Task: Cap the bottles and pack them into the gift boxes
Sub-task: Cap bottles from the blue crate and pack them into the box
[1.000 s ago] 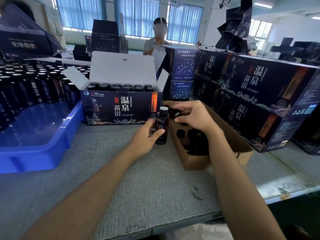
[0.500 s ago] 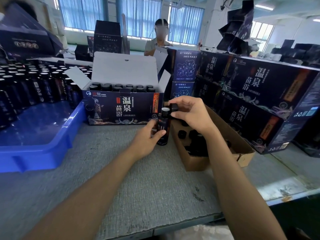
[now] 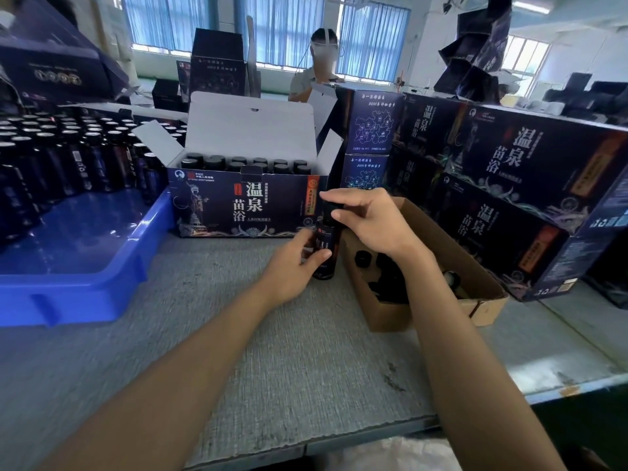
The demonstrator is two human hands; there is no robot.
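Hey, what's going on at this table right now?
A person is capping a bottle. The left hand grips the bottle, upright on the table, and the right hand pinches a cap at its neck. Behind it stands an open gift box holding capped bottles. Loose caps lie in the cardboard box on the right; more bottles wait in the blue tray on the left.

The open gift box (image 3: 238,212) is dark navy with white characters and an orange label. The tray (image 3: 85,287) is bright blue, the carton (image 3: 387,317) brown, the table (image 3: 306,351) grey, the caps (image 3: 362,258) black.
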